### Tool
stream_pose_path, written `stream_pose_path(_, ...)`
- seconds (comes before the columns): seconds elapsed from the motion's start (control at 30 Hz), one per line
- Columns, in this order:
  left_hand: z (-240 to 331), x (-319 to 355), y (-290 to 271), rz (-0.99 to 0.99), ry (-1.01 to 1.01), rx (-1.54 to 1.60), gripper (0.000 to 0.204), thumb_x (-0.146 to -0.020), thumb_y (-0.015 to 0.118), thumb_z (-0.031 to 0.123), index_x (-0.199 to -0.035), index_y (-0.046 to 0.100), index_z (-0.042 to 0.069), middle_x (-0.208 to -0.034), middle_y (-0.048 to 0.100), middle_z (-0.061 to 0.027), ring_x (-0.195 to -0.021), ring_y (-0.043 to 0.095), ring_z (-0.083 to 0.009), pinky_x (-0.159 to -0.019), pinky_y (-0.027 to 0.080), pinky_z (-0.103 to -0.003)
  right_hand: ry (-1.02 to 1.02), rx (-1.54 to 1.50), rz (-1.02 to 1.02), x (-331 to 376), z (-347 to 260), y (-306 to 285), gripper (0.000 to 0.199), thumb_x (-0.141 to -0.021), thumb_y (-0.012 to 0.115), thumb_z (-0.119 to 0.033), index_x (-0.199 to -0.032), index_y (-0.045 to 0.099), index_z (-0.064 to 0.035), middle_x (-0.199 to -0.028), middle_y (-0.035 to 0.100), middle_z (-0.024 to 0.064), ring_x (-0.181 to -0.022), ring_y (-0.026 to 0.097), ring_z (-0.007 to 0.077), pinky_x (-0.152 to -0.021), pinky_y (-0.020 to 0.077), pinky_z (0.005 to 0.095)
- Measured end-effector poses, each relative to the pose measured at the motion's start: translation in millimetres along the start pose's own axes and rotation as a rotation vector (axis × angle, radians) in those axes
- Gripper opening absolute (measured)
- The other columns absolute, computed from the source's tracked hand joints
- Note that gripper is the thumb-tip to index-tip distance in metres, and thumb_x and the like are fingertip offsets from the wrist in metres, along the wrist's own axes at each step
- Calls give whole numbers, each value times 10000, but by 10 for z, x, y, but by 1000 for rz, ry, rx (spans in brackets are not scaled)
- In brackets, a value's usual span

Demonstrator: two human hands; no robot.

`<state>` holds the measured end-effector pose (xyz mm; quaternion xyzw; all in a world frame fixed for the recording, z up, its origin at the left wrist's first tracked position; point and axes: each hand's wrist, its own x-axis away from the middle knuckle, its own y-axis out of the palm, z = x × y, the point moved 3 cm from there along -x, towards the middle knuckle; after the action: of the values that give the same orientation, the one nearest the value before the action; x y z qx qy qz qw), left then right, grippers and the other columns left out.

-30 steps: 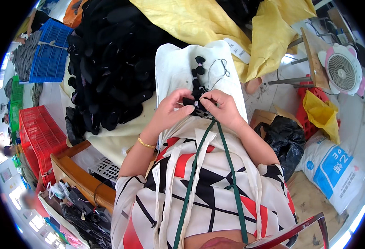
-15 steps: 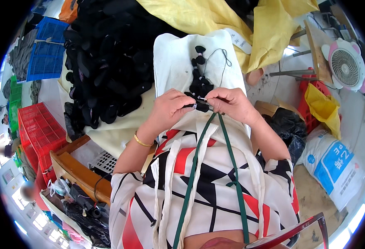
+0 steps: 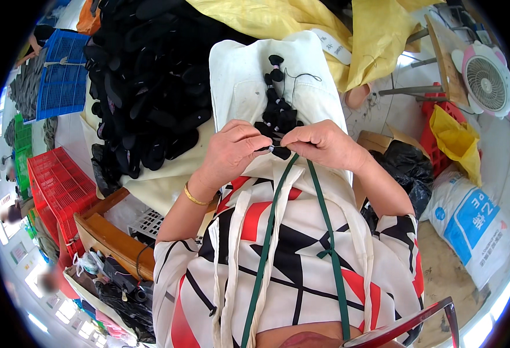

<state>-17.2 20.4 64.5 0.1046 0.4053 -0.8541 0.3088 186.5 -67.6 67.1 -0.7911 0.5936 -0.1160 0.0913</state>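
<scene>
Over my lap my left hand is closed, thumb and fingers pinching a small black cloth piece. My right hand sits close beside it, also pinched. A thin, light-coloured sliver shows between the two sets of fingertips, too small to name. Just beyond my fingers a string of small black cloth bundles lies on the white cloth over my lap. From it a dark cord loops to the right.
A large heap of black soft pieces lies to the left, with blue and red plastic crates beyond it. Yellow sheeting is at the far side. To the right are a pink-white fan, a black bag and a white sack.
My right hand has drawn slightly toward my left, and its fingers have turned inward. The dark cord's loop has shifted and lies lower. The whole view has tilted a little.
</scene>
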Motion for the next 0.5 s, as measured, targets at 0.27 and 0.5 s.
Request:
stream_pose_path(0.27, 8, 3, -5, -18, -6, 22, 250, -737, 806, 173, -971, 744, 114, -893, 659, -31, -839, 633, -246, -728, 501, -336, -19, -11, -22, 3, 17, -11, 179, -915, 647, -54, -1083, 707, -47, -942, 734, 96, -830, 709, 216, -778, 548, 290)
stream_pose_path(0.5, -22, 79, 47, -73, -81, 120, 233, -765, 794, 172, -975, 735, 91, -911, 663, -44, -861, 634, -256, -747, 517, -348, 9, -93, -102, -11, 97, 29, 183, -926, 645, -49, -1097, 710, -47, -954, 739, 89, -850, 708, 193, -795, 546, 289)
